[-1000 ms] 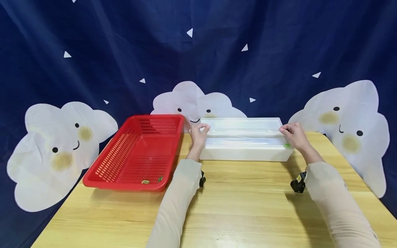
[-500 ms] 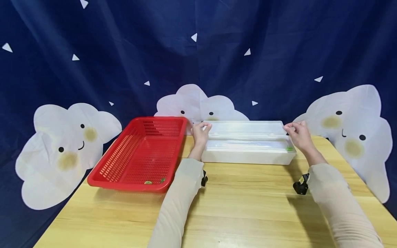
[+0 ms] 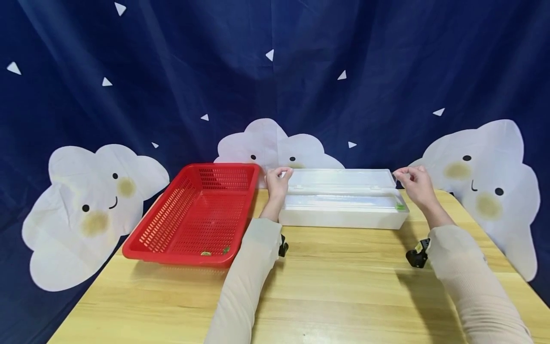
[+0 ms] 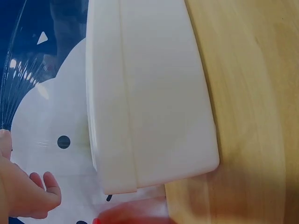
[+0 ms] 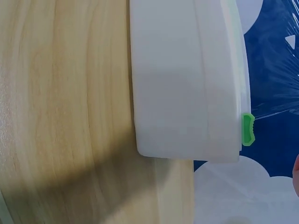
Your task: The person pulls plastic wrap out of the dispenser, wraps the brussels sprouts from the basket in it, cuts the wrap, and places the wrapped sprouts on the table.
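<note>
A long white cling film dispenser [image 3: 343,220] stands on the table with its lid [image 3: 343,177] raised at the back. A green slide cutter [image 5: 247,129] sits at its right end. Clear cling film [image 4: 25,74] stretches above the box between the hands, with creases gathering toward the fingertips in the left wrist view. My left hand [image 3: 277,187] pinches the film's left corner with thumb and fingers, above the box's left end. At the opposite end, my right hand [image 3: 416,187] pinches the right corner. Only a sliver of that hand enters the right wrist view.
Left of the dispenser stands a red perforated plastic basket [image 3: 150,255] with small green pieces [image 3: 206,253] at its near end. Bare wooden table [image 3: 343,286] lies in front. A dark blue curtain with cloud prints [image 3: 96,215] hangs behind.
Both hands have risen slightly relative to the dispenser, with the film between them, and the right hand has shifted a little to the right. The head view has shifted slightly.
</note>
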The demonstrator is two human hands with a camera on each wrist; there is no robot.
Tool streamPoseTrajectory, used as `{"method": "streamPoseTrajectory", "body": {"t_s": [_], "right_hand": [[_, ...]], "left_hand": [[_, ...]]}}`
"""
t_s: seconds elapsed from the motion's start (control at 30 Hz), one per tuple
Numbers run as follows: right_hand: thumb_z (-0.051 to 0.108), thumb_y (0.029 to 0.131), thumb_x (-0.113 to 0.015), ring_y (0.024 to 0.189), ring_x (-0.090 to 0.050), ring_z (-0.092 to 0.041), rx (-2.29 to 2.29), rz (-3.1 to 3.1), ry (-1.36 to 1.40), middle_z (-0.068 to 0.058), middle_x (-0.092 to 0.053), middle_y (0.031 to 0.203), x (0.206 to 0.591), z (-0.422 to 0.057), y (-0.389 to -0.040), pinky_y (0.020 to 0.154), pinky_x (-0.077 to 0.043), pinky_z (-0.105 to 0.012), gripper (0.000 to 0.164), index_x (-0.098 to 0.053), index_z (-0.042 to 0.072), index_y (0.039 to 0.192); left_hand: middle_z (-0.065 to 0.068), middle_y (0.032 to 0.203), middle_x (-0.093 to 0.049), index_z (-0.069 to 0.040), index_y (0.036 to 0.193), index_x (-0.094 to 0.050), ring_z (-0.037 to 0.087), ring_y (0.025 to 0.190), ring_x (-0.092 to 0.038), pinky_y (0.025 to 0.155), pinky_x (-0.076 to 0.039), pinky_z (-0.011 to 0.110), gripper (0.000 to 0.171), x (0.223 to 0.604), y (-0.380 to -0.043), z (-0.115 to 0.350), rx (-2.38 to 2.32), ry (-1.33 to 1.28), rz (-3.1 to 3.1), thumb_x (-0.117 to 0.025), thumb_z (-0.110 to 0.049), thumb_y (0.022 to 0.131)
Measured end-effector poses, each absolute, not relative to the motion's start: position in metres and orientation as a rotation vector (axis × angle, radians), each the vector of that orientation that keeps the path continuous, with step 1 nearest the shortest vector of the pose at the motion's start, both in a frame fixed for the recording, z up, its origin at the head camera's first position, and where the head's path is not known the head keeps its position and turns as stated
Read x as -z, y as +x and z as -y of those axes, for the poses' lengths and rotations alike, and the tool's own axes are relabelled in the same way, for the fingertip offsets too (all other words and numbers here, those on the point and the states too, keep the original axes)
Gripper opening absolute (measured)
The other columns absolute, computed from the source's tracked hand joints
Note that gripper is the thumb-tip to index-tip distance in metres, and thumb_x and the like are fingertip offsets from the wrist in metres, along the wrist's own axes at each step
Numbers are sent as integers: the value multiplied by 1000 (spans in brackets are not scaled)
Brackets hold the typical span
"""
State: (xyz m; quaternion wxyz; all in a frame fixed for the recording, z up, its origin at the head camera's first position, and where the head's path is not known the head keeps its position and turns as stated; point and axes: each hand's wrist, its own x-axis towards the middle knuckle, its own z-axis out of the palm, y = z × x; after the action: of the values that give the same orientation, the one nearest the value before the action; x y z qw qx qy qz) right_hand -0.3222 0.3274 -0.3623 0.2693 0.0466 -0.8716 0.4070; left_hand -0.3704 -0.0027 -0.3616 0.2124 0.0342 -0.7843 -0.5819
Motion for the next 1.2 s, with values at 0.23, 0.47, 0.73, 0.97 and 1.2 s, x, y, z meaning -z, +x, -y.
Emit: {"method": "streamPoseTrajectory", "body": {"t_s": [0.23, 0.47, 0.73, 0.97, 1.2], "right_hand": [[18, 91, -55, 71, -32, -5, -1318, 2293, 82, 7, -37, 75, 359, -329, -320, 60, -28, -17, 16, -65, 6, 86], [23, 91, -55, 76, -35, -4, -1572, 2262, 44, 17, -44, 75, 353, -331, -316, 62, -31, -14, 19, -60, 36, 77], [25, 91, -55, 76, -35, -5, -1607, 2252, 49, 20, -45, 73, 348, -331, -315, 63, -31, -15, 17, -59, 35, 79], [24, 91, -56, 76, -38, -3, -1631, 2215, 48, 22, -48, 73, 342, -330, -315, 64, -32, -14, 17, -60, 34, 78], [22, 90, -57, 76, -39, -3, -1678, 2163, 51, 20, -49, 71, 338, -328, -316, 65, -32, -15, 19, -61, 34, 76]], "left_hand": [[11, 92, -56, -5, 94, -72, 23, 94, -49, 86, -40, 32, 16, 361, -371, 5, 1696, 68, 2149, -67, -16, 83], [5, 80, -52, 0, 91, -71, 19, 84, -45, 77, -38, 27, 16, 356, -370, 6, 1740, 31, 2099, -67, -13, 82], [-2, 75, -43, -1, 92, -71, 14, 77, -39, 71, -32, 25, 15, 349, -369, 6, 1748, 29, 2092, -67, -12, 82], [-2, 72, -42, -3, 94, -72, 14, 78, -39, 71, -31, 24, 17, 343, -370, 6, 1737, 27, 2104, -66, -14, 83], [-2, 73, -42, -3, 94, -71, 14, 77, -39, 71, -31, 23, 18, 337, -370, 7, 1750, 0, 2084, -66, -16, 83]]}}
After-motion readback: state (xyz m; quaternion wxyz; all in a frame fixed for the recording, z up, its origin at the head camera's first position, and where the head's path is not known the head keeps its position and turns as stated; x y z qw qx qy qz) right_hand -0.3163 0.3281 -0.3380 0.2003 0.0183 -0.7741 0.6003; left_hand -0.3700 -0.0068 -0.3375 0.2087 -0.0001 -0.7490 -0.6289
